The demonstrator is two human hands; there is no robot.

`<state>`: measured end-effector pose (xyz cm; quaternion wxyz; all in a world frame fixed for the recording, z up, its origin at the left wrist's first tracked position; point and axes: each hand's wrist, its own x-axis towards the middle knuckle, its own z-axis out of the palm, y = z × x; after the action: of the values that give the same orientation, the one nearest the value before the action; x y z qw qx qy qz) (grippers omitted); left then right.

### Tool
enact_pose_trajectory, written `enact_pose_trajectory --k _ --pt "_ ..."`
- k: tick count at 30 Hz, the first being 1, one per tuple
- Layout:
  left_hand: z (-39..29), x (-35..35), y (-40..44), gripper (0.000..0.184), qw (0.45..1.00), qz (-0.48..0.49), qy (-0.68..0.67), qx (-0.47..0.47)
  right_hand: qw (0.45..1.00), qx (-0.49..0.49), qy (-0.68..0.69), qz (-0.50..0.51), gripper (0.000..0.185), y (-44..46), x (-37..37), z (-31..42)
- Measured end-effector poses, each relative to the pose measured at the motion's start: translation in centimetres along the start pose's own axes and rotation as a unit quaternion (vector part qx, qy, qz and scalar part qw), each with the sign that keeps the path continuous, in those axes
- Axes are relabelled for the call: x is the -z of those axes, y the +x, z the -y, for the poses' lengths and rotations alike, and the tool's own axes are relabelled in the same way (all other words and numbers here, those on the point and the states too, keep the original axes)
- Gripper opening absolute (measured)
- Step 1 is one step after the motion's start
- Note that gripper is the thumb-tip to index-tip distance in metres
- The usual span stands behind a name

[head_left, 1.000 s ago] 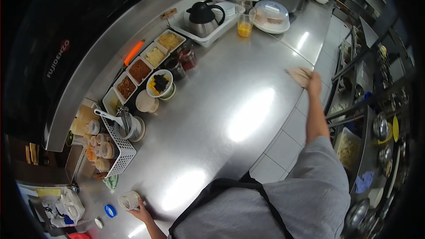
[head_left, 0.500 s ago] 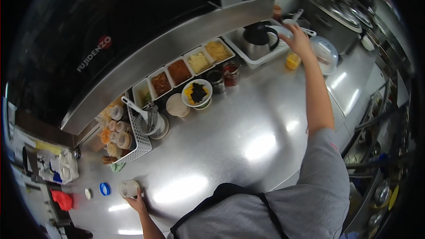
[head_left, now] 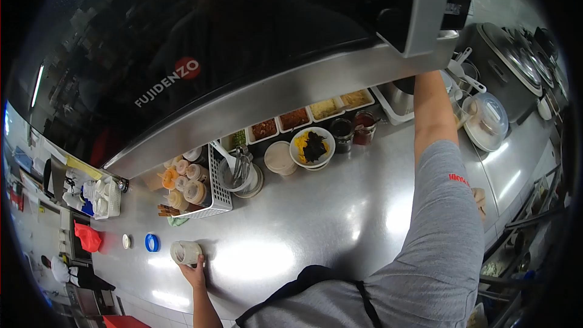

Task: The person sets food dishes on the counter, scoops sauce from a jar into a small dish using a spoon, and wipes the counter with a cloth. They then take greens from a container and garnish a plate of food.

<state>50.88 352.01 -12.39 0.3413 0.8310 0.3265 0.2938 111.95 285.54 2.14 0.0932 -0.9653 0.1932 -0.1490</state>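
Observation:
My left hand (head_left: 194,272) is closed around a clear glass jar (head_left: 185,252) near the front left of the steel counter. Left of the jar lie a blue ring-shaped lid (head_left: 152,243) and a small white lid (head_left: 126,242). My right arm (head_left: 434,115) reaches up and forward to the far side of the counter. Its hand is hidden behind the steel edge (head_left: 273,109) of the appliance overhead, so its fingers and anything in them do not show. A steel pitcher (head_left: 401,98) stands partly hidden beside that wrist.
White trays of food (head_left: 294,119) line the back. Before them stand a bowl with yellow and black food (head_left: 313,147), a lidded tub (head_left: 280,158) and dark jars (head_left: 342,135). A white basket (head_left: 212,206) holds squeeze bottles. A domed container (head_left: 487,121) sits right. Another person (head_left: 64,270) stands far left.
My right hand has moved forward, out of sight behind the overhead edge. The view has shifted, showing more of the appliance. My left hand still holds the jar.

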Motion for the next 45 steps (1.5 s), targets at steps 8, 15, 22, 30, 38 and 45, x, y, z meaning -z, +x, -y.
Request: enact_pose_trajectory --k 8,15,22,30,38,45 --pt "0.0 -0.1 0.1 0.087 1.0 0.002 -0.012 0.015 1.0 -0.014 -0.003 0.008 0.049 1.0 -0.9 -0.2" --pt "-0.6 -0.1 -0.1 0.082 1.0 0.003 0.015 0.024 1.0 -0.02 0.003 0.005 0.046 1.2 -1.0 -1.3" --pt "-0.2 -0.2 0.1 0.08 0.999 -0.014 0.03 0.027 1.0 -0.026 0.008 0.003 0.044 1.6 -1.2 -1.9" --pt "0.5 -0.2 0.1 0.082 0.999 -0.014 0.026 0.022 0.999 -0.035 0.014 -0.006 0.042 2.4 -0.6 -2.8" --pt "0.8 -0.1 0.0 0.088 1.0 -0.007 0.004 0.025 0.994 -0.043 0.077 -0.069 0.04 4.6 0.7 -4.6" --pt "1.3 0.2 0.3 0.095 0.999 -0.021 -0.02 -0.015 0.859 0.064 0.476 -0.176 0.048 -7.3 6.3 -6.1"
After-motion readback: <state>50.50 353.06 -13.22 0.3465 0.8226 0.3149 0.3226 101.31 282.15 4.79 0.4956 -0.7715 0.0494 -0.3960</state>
